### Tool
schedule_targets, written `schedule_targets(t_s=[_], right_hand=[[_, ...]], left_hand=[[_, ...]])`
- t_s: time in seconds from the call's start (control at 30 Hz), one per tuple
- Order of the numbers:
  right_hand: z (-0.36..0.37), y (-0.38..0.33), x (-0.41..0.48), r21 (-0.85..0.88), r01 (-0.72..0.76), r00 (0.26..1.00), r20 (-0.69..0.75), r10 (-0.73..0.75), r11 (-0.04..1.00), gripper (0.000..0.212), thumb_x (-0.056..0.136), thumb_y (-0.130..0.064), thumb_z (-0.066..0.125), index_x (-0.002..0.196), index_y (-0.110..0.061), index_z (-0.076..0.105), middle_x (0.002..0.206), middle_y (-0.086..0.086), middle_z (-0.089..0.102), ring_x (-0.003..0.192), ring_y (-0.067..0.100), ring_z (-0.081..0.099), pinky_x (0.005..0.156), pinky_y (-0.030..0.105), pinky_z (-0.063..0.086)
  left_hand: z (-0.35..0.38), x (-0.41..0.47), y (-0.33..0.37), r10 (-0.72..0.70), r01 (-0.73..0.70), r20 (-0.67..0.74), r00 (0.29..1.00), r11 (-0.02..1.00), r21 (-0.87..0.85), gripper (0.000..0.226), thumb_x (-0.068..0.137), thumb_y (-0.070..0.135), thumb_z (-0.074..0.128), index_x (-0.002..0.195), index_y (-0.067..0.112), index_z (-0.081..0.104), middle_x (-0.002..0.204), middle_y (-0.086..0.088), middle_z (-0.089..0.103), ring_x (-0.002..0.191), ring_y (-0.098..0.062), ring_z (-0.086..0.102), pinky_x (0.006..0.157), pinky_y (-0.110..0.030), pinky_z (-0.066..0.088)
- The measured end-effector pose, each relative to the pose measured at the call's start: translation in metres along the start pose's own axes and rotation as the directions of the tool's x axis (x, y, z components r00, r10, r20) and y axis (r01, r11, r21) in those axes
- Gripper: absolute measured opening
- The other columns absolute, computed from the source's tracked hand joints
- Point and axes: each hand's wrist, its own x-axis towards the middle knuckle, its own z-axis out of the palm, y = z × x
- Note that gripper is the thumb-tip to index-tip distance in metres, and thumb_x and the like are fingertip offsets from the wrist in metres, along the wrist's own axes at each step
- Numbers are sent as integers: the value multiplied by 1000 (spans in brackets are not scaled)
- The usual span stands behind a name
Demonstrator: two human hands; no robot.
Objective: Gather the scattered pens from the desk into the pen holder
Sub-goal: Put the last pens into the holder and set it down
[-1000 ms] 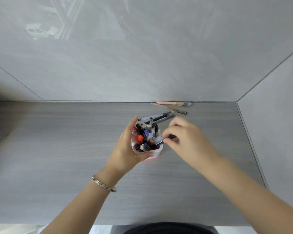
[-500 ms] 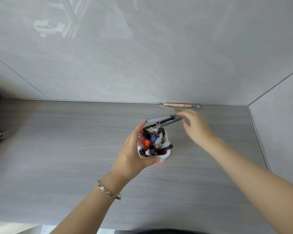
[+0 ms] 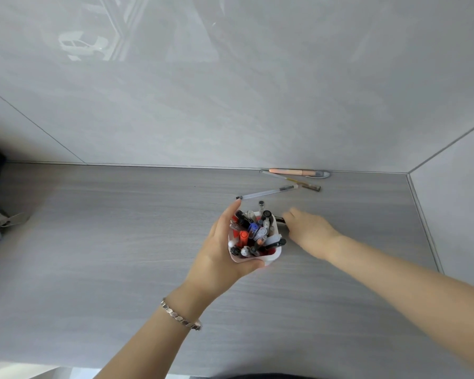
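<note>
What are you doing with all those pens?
Tidying up. The left hand holds the white pen holder, which is already packed with pens. The right hand is right beside the holder with a dark pen, bringing it to the rim. Three pens lie loose on the desk: a clear pen just behind the holder, a thin brownish pen, and a peach-coloured pen against the wall.
</note>
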Motion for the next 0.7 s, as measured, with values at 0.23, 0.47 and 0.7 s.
schedule_targets(t_s=[0.23, 0.47, 0.7], right_hand=[[-30, 26, -100, 688, -49, 956, -178, 234, 724, 25, 86, -14, 57, 74, -37, 58, 59, 0, 60, 52, 13, 48, 53, 25, 38], [-91, -2, -149, 642, 48, 934, -300, 194, 765, 5, 76, -25, 68, 71, -24, 69, 63, 2, 67, 71, 19, 55, 58, 27, 39], [-60, -76, -96, 23, 119, 879, -468, -95, 993, 21, 73, -20, 66, 88, -15, 53, 70, 1, 65, 54, 26, 62, 36, 25, 26]], left_hand=[[0, 0, -2, -21, 21, -8, 1000, 1000, -17, 99, 58, 21, 85, 118, 63, 18, 120, 30, 41, 112, 3, 49, 81, 6, 35], [0, -1, 1, -2, 2, -18, 1000, 1000, -17, 100, 58, 18, 85, 117, 65, 18, 127, 12, 47, 118, -6, 47, 86, -8, 35], [2, -1, -2, 20, -21, -28, 999, 998, -59, 103, 57, 13, 85, 116, 68, 21, 125, 7, 53, 117, -10, 51, 90, -12, 40]])
